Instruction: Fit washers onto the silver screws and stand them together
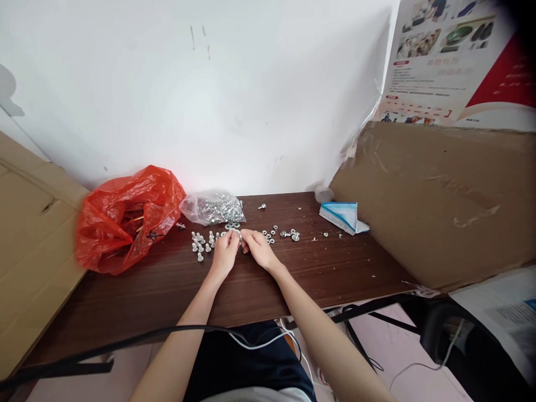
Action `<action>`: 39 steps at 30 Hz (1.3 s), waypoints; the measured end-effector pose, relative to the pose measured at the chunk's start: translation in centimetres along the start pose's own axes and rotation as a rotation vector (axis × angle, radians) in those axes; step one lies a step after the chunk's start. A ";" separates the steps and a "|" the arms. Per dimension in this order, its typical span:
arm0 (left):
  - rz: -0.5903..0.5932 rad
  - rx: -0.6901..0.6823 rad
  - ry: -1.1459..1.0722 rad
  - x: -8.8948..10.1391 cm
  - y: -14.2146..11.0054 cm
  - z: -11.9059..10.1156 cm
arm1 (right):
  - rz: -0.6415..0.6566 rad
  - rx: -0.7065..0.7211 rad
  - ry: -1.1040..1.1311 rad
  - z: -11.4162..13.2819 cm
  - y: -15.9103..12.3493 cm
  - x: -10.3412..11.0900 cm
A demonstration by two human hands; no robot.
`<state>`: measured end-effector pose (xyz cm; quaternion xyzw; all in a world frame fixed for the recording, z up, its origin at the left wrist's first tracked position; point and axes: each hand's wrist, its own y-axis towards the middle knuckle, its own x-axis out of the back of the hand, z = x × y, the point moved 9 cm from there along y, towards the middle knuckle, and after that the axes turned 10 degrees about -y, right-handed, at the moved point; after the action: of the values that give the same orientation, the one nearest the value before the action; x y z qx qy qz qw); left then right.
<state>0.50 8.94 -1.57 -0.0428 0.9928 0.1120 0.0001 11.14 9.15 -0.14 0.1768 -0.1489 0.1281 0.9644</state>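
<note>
My left hand (226, 254) and my right hand (259, 249) meet over the middle of the table, fingertips pinched together. Between them is a small silver metal fastener (239, 234), mostly covered by the fingers, so its exact kind is unclear. Left of my left hand stand several bolts (200, 248), heads down. Flat washers (231, 225) lie just behind my fingertips. Close to my right hand are several loose nuts (274, 228). Farther right lies a small group of bolts with hardware on them (295, 236).
A clear bag of metal fasteners (221, 209) lies at the back beside an open red plastic bag (129, 223). One bolt (262, 206) lies near the wall. A blue-white packet (341, 216) sits at right, before a cardboard panel (439, 195). A black cable (167, 330) crosses the front edge.
</note>
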 end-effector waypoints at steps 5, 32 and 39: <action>0.003 0.002 -0.013 -0.1 0.1 0.0 | -0.009 -0.015 0.012 0.1 0.0 0.2; 0.008 -0.018 -0.045 -0.2 0.3 -0.2 | -0.070 0.012 -0.079 -0.1 0.2 0.9; -0.026 0.016 -0.048 0.1 0.3 -0.1 | -0.147 0.034 -0.142 0.8 -0.1 1.6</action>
<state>0.43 9.23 -1.43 -0.0529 0.9927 0.1049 0.0255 12.50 9.06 1.05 0.2124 -0.2011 0.0470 0.9551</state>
